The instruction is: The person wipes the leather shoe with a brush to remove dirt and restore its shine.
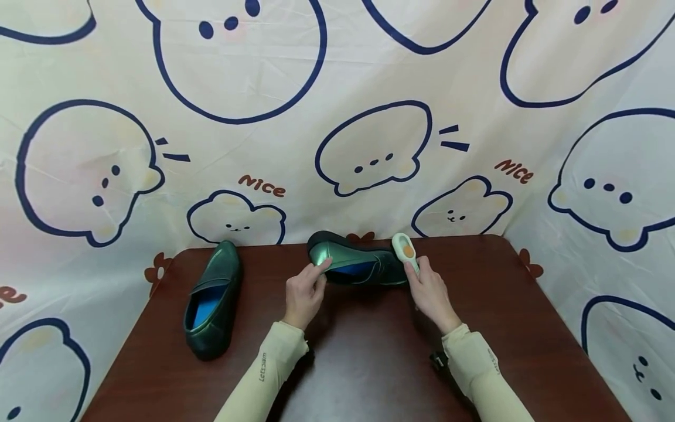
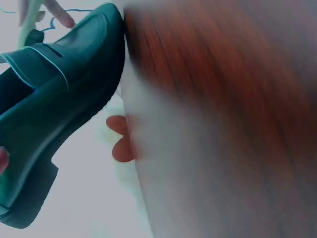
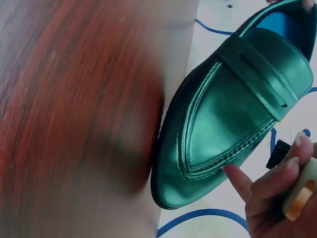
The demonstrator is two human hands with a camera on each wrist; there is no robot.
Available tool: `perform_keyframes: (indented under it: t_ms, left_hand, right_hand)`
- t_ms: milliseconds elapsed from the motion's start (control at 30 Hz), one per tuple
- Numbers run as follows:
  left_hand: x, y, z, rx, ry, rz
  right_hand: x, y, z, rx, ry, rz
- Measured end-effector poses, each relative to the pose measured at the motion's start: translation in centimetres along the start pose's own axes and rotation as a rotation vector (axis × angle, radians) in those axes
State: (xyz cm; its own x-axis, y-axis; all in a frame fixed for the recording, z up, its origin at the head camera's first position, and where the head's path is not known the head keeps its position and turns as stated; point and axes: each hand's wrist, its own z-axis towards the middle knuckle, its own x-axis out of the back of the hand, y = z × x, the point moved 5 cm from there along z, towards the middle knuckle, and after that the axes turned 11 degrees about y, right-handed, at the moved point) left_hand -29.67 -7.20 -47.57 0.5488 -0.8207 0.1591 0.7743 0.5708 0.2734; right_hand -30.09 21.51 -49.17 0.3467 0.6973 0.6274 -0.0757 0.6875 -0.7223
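Note:
My left hand (image 1: 306,293) grips the heel end of a shiny green loafer (image 1: 337,255) with a blue insole, thumb and fingers at its opening. In the left wrist view the loafer (image 2: 44,119) is tilted, heel raised and toe close to the tabletop. My right hand (image 1: 431,293) holds a small pale-handled brush (image 1: 403,243) with an orange spot, beside the toe. In the right wrist view a dark head shows on the brush (image 3: 308,184), and one fingertip touches the side of the loafer's toe (image 3: 218,134).
A matching green loafer (image 1: 227,269) stands at the table's left, toe pointing to the back. The dark brown table (image 1: 369,351) meets a white curtain (image 1: 369,76) with cartoon outlines at the back and sides.

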Motion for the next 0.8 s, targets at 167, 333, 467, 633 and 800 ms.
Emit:
perform_keyframes:
  t_ms: [167,333,467,633,800]
  left_hand:
    - [0.0,0.9,-0.1,-0.189,0.013,0.011]
    - [-0.1,1.2,-0.3,-0.27,-0.01,0.05]
    - [0.0,0.8,-0.7,-0.259,-0.005,0.055]
    - [0.3,0.3,-1.2,-0.236,-0.006,0.056]
    - [0.4,0.1,-1.5,-0.179,-0.033,0.085]
  right_hand:
    - [-0.6,0.3,-0.3,-0.065,-0.107,0.15]
    - [-0.7,0.0,-0.2,-0.013,-0.051,0.112]
    - [-0.1,-1.9,-0.6,0.09,0.064,0.048]
    - [-1.2,-5.6,-1.9,0.185,-0.007,0.131]
    - [-3.6,-8.9,-3.3,0.247,-0.122,0.204]
